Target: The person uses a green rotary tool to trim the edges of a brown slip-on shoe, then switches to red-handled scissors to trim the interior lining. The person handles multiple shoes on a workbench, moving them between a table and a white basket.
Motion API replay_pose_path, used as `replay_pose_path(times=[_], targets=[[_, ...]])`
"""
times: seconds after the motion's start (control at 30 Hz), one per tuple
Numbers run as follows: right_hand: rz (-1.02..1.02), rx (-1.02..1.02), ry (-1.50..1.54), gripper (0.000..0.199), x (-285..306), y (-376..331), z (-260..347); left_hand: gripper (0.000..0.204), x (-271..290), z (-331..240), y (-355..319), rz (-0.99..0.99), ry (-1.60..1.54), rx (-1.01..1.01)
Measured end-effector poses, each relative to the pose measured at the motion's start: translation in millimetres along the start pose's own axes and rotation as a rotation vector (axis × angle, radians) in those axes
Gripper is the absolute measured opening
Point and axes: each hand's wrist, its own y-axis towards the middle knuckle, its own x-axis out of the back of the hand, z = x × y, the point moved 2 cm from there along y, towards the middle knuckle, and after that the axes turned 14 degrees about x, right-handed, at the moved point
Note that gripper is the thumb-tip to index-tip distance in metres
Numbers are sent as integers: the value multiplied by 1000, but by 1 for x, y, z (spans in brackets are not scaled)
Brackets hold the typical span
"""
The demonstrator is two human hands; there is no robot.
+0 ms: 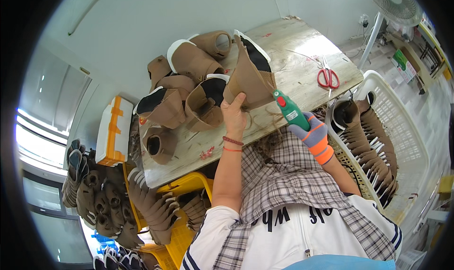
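My left hand (235, 113), bare with thin bracelets at the wrist, grips a brown boot upper with a black lining (249, 73) and holds it upright over the worn wooden table (293, 66). My right hand (314, 136), in a grey and orange glove, holds a green hand tool with a red button (289, 110). The tool's tip points at the lower edge of the held upper. Several more brown uppers (189, 88) lie piled on the table just left of my left hand.
Red scissors (327, 77) lie on the table's right side. A white plastic basket (402, 142) with a row of brown uppers stands at right. Yellow crates (187, 185) with more uppers sit at lower left, beside a white and orange box (113, 130). A fan (392, 5) stands at the back right.
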Motion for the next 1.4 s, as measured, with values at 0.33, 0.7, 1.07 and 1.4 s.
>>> replay_pose_path(times=[0.33,0.7,1.07,1.4], targets=[[-27,-92,214,49,-6,0,20,36,-15,-2,-24,-85,265,-139],[-89,-193,328,42,12,17,31,20,0,6,-52,48,885,-177],[-90,-74,3,53,25,18,-5,53,1,-77,-34,340,-56,253],[79,249,-232,59,20,9,4,25,36,-153,4,91,-424,556]])
